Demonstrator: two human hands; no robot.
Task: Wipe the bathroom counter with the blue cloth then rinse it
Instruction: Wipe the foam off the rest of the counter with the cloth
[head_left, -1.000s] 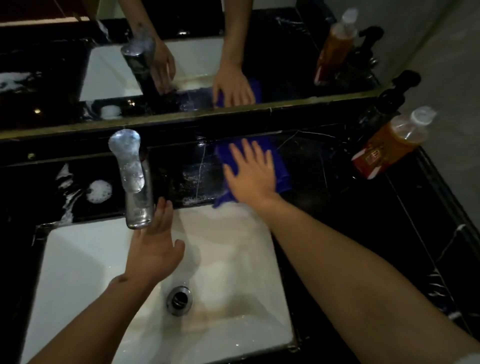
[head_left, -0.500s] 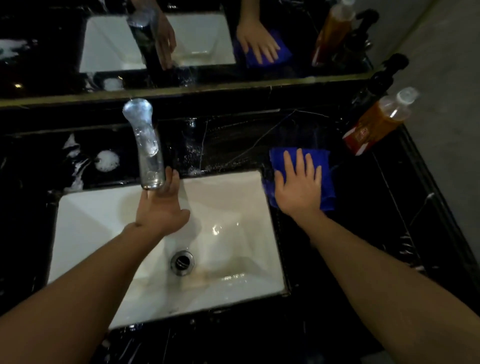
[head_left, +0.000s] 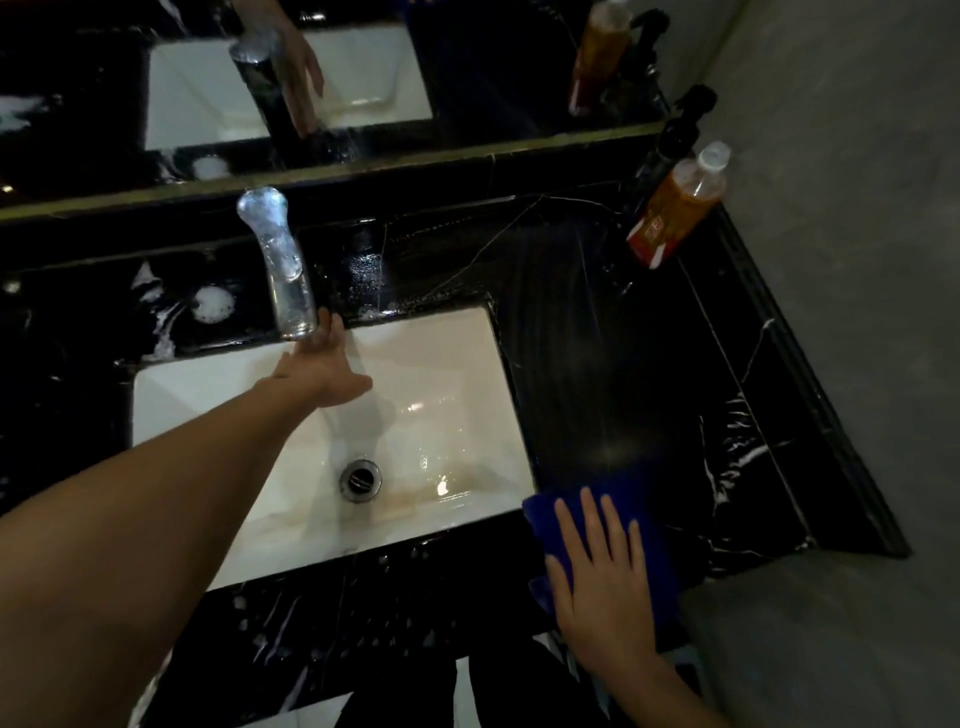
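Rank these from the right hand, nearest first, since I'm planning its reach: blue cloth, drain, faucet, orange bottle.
1. Blue cloth, under the right hand.
2. Drain, in the basin to its left.
3. Faucet and orange bottle, both at the back; too close to call.

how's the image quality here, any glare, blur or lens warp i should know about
Head view: dim overall, so the black counter loses detail; bright glare spots sit on the wet white sink near the drain; the wide-angle lens bows the counter edges and stretches the left arm; the faucet looks soft and smeared; the right hand on the blue cloth is fairly sharp.
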